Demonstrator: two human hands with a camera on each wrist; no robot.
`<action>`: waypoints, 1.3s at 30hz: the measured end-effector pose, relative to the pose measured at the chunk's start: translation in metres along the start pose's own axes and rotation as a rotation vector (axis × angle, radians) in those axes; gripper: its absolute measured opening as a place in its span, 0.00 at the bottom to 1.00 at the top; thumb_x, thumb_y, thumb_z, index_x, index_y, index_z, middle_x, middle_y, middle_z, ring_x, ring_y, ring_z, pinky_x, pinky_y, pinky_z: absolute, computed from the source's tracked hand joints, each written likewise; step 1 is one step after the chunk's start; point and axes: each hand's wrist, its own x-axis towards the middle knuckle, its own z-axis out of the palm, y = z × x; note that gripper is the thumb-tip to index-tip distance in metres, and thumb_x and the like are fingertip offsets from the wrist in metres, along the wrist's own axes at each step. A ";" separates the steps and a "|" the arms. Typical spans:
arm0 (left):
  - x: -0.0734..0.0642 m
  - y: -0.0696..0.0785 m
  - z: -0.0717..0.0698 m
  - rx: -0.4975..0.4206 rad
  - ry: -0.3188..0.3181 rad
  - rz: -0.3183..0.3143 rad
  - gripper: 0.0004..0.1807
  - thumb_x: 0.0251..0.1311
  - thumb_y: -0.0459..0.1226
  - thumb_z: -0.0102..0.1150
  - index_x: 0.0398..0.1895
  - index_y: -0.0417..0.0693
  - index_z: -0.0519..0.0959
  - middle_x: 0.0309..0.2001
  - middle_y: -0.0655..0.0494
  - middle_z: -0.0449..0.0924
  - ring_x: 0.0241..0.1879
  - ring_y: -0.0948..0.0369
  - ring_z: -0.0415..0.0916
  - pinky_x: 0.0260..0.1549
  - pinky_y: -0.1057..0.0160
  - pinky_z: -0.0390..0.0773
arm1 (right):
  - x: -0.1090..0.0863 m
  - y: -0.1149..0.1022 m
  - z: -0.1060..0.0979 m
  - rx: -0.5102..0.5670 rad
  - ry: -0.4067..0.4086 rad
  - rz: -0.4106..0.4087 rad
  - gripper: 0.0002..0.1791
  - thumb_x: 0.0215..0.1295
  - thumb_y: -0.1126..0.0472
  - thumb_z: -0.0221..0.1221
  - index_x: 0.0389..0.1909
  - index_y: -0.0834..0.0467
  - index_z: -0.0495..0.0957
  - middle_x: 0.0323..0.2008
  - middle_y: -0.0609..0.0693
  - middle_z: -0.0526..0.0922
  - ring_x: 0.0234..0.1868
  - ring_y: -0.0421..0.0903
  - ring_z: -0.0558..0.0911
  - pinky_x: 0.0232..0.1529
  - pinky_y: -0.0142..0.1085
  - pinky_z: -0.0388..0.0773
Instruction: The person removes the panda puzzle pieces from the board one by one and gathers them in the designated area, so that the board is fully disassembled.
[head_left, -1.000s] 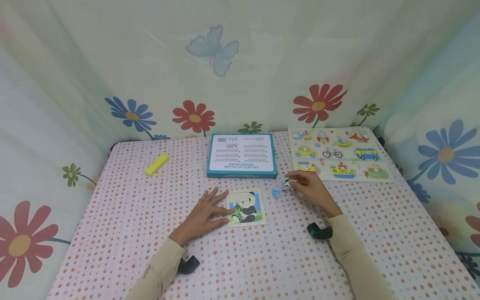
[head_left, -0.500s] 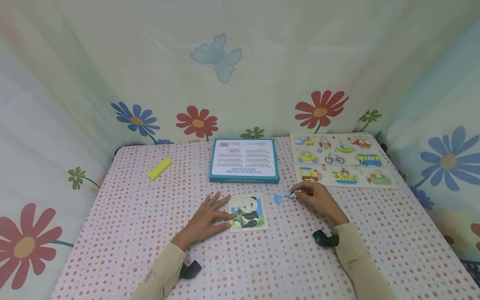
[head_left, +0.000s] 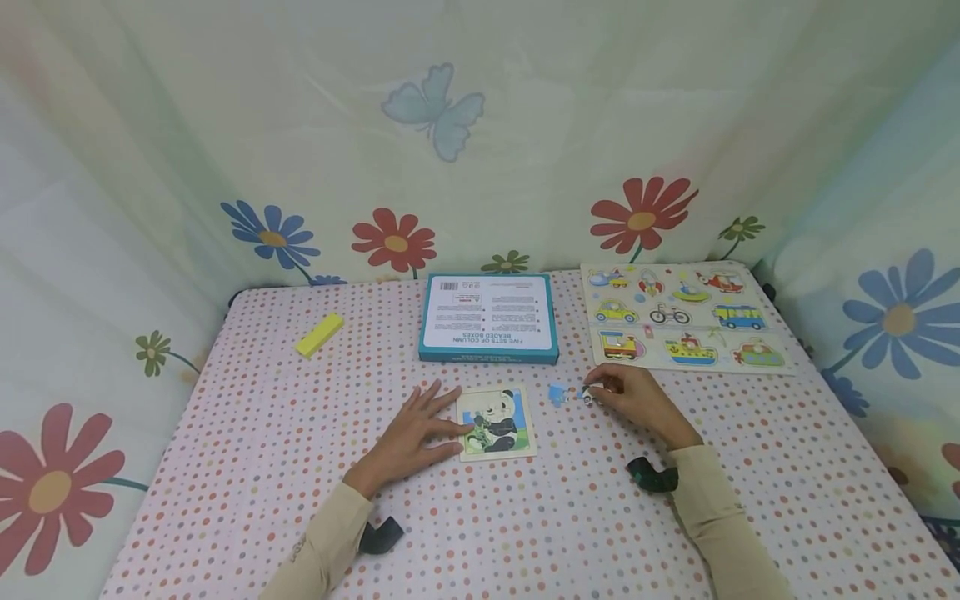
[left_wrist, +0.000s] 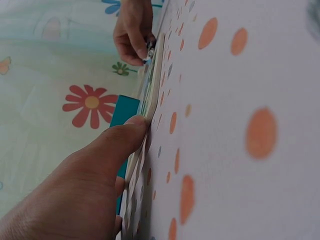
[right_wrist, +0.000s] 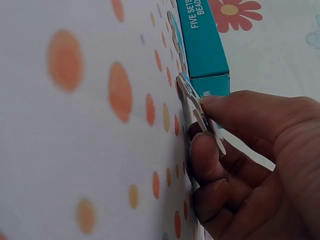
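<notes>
A square wooden panda puzzle (head_left: 498, 425) lies on the dotted table cloth. My left hand (head_left: 411, 435) rests at its left edge, fingers spread and the thumb touching the border; the left wrist view shows the thumb (left_wrist: 117, 142) on the board's edge. To the right of the puzzle, my right hand (head_left: 633, 402) pinches a small jigsaw piece (right_wrist: 200, 107) between thumb and fingers, tilted just off the cloth. Part of that piece is hidden by the fingers. Beside it lies a blue jigsaw piece (head_left: 557, 395).
A teal-edged box (head_left: 489, 318) lies behind the puzzle. At the back right is a wooden board (head_left: 686, 317) with vehicle pictures. A yellow block (head_left: 319, 335) sits at the left. Patterned curtains (head_left: 517, 125) surround the table.
My right hand has shifted slightly toward me and to the right, with the jigsaw piece turned in its fingers. The left hand stays on the puzzle's edge. The head view has tilted a little.
</notes>
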 end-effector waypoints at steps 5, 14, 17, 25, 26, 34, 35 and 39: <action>-0.001 0.000 -0.002 0.000 0.003 -0.005 0.18 0.63 0.55 0.56 0.54 0.69 0.80 0.74 0.58 0.54 0.75 0.50 0.38 0.72 0.46 0.33 | 0.003 -0.001 0.000 -0.015 -0.004 -0.020 0.06 0.63 0.66 0.62 0.41 0.58 0.81 0.28 0.48 0.76 0.25 0.43 0.70 0.25 0.31 0.69; -0.002 -0.001 -0.002 0.017 0.005 -0.019 0.18 0.63 0.55 0.56 0.55 0.69 0.80 0.74 0.59 0.54 0.76 0.51 0.38 0.72 0.45 0.34 | 0.006 0.001 0.002 -0.071 0.014 -0.075 0.06 0.61 0.64 0.64 0.39 0.55 0.82 0.35 0.50 0.78 0.26 0.41 0.70 0.25 0.31 0.69; -0.003 -0.001 -0.002 0.016 0.008 -0.023 0.18 0.62 0.54 0.57 0.54 0.69 0.80 0.74 0.59 0.54 0.76 0.51 0.38 0.72 0.46 0.34 | 0.007 0.002 0.004 -0.090 0.027 -0.095 0.06 0.60 0.64 0.65 0.39 0.55 0.83 0.40 0.52 0.79 0.26 0.41 0.70 0.26 0.31 0.69; -0.002 0.000 -0.002 0.020 0.000 -0.018 0.18 0.63 0.55 0.55 0.55 0.69 0.80 0.74 0.59 0.54 0.76 0.50 0.38 0.72 0.45 0.34 | 0.012 -0.011 0.011 -0.095 0.090 -0.140 0.06 0.64 0.62 0.62 0.41 0.56 0.82 0.34 0.48 0.78 0.27 0.41 0.72 0.26 0.31 0.71; -0.001 0.000 -0.002 0.022 -0.001 -0.013 0.18 0.63 0.55 0.55 0.55 0.69 0.80 0.74 0.59 0.54 0.75 0.50 0.38 0.72 0.45 0.35 | 0.013 -0.015 0.014 -0.076 0.097 -0.157 0.06 0.65 0.63 0.61 0.41 0.57 0.82 0.34 0.48 0.78 0.27 0.41 0.72 0.27 0.31 0.72; 0.002 0.000 -0.001 0.028 -0.010 -0.013 0.18 0.63 0.56 0.55 0.55 0.70 0.79 0.74 0.60 0.54 0.76 0.52 0.37 0.72 0.46 0.34 | 0.030 -0.053 0.046 0.027 -0.004 -0.283 0.07 0.63 0.66 0.62 0.40 0.57 0.84 0.36 0.45 0.82 0.32 0.39 0.76 0.31 0.31 0.75; 0.002 0.000 -0.001 0.031 -0.011 -0.016 0.18 0.63 0.56 0.54 0.55 0.70 0.79 0.74 0.60 0.54 0.76 0.52 0.37 0.72 0.46 0.34 | 0.032 -0.055 0.050 0.026 -0.017 -0.295 0.07 0.63 0.66 0.62 0.40 0.56 0.84 0.37 0.45 0.82 0.34 0.40 0.76 0.32 0.32 0.75; 0.002 0.000 -0.001 0.041 -0.009 -0.019 0.18 0.64 0.56 0.54 0.55 0.70 0.79 0.74 0.59 0.54 0.76 0.51 0.37 0.72 0.45 0.35 | 0.041 -0.061 0.064 0.022 -0.062 -0.314 0.06 0.62 0.65 0.63 0.37 0.52 0.85 0.40 0.44 0.81 0.41 0.42 0.76 0.40 0.37 0.75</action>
